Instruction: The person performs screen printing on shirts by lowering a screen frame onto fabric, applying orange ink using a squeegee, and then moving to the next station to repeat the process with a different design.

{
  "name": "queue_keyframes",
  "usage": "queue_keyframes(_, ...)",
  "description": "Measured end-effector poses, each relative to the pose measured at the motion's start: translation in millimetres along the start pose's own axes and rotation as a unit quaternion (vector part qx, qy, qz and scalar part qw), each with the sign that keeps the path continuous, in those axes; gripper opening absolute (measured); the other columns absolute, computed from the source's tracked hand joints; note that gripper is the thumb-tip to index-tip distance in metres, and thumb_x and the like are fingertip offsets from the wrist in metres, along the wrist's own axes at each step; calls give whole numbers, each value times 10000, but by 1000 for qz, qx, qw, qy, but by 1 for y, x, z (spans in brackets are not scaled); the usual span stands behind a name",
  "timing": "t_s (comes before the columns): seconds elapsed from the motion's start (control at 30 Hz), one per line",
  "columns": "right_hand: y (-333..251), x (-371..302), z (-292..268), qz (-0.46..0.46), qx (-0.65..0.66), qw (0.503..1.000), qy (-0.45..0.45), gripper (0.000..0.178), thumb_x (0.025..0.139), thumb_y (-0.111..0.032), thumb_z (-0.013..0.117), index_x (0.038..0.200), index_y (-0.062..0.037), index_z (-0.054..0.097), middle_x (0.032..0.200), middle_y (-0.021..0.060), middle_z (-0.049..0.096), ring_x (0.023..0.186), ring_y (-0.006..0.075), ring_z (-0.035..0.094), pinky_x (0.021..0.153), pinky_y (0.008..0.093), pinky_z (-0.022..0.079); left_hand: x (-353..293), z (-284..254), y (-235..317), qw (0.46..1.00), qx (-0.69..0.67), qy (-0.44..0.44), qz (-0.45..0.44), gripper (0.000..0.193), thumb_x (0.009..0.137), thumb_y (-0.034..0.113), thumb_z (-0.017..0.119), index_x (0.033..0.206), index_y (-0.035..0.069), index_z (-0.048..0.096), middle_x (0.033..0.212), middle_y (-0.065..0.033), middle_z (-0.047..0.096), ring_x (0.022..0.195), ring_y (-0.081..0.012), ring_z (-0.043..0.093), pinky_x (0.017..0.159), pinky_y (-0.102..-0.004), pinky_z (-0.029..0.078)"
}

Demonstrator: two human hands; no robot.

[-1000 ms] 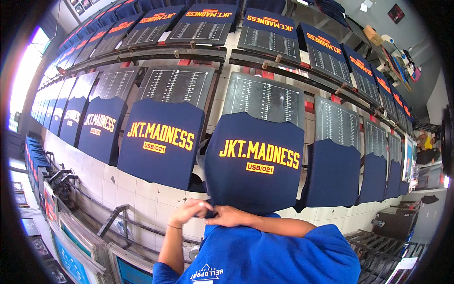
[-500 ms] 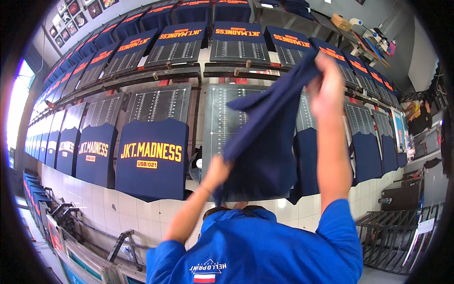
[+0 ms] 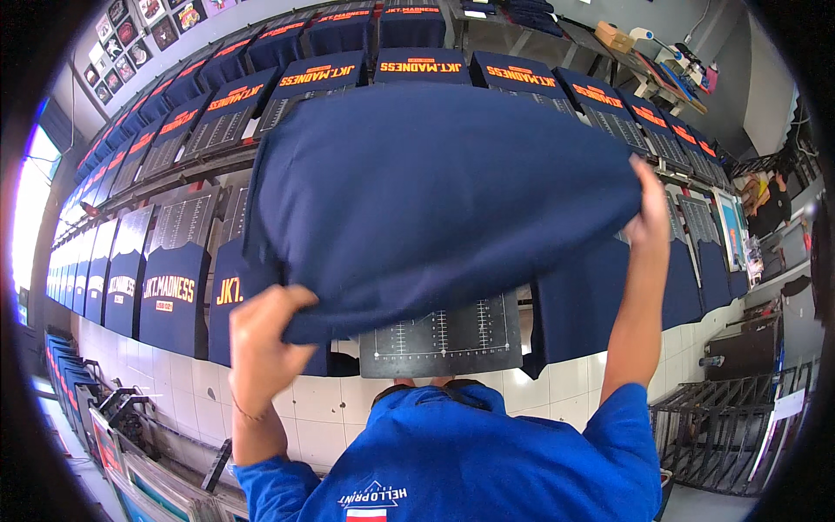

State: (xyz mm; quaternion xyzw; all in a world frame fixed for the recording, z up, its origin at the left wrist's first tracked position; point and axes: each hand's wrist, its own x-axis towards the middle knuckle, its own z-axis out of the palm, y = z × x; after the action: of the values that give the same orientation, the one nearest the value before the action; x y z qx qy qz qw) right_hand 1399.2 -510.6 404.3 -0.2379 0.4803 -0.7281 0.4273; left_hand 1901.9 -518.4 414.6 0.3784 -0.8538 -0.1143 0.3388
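A plain navy T-shirt [image 3: 435, 191] is spread wide and billowing above a black printing board [image 3: 444, 348] with white ruler marks. The near end of that board shows below the cloth; the shirt hides the rest. My right hand [image 3: 648, 209] is closed on the shirt's right edge. At its lower left corner, my left hand [image 3: 270, 339] grips the hem between thumb and fingers, slightly blurred. Beside the left hand, a printed navy T-shirt [image 3: 224, 304] lies on the neighbouring board, partly covered by the raised cloth.
Another navy shirt [image 3: 583, 300] lies on the board to the right. Printed shirts [image 3: 422, 68] on boards fill the rows beyond. A black metal rack [image 3: 722, 435] stands at the right, and framed screens [image 3: 165, 470] lean at the lower left. A person [image 3: 767, 204] is at the far right.
The bunched shirt has opened out into a wide sheet. My left hand has moved left, and my right hand has come down and to the right. The board's near end has come into view.
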Motion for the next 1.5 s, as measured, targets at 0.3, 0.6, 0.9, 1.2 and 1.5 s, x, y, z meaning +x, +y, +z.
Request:
queue_keyframes(0.3,198,-84,-94,251,2,966,60,698,969,-341,608,1532,-53,311,1471,126,484,1310,274,501,1092,438,390,-131,93,-34,932,-54,-282,-222,466,711,229,806,1091,-6,670,1024,-205,685,966,-385,657,854,-416,523)
queue_keyframes(0.6,289,-166,-207,320,-14,938,134,367,993,-222,525,1309,-36,549,1273,113,618,1150,265,608,992,423,493,-235,240,-152,912,-137,7,-388,520,995,308,560,1379,-30,462,1346,-237,537,1273,-359,495,1095,-434,371)
queue_keyframes(0.9,290,-227,-301,392,-271,874,92,287,869,-196,546,1115,-75,630,1025,40,655,923,165,615,815,358,499,-288,288,-163,470,-605,-29,-642,619,1028,545,404,1384,52,522,1300,-126,625,1167,-226,610,994,-404,485)
queue_keyframes(1.2,332,-279,-315,375,-540,746,-102,209,791,-178,612,820,5,709,690,66,631,659,159,548,619,338,439,-304,233,-134,772,-232,31,-591,394,999,301,562,1156,-59,603,997,-76,648,871,-137,584,785,-280,480)
queue_keyframes(1.5,292,-135,-147,116,-481,868,-45,346,901,-221,673,1174,-16,614,1048,180,690,999,320,670,878,406,518,-210,280,-185,674,-453,-67,-580,671,1026,553,398,1293,-40,564,1237,-131,633,1146,-227,583,970,-333,467)
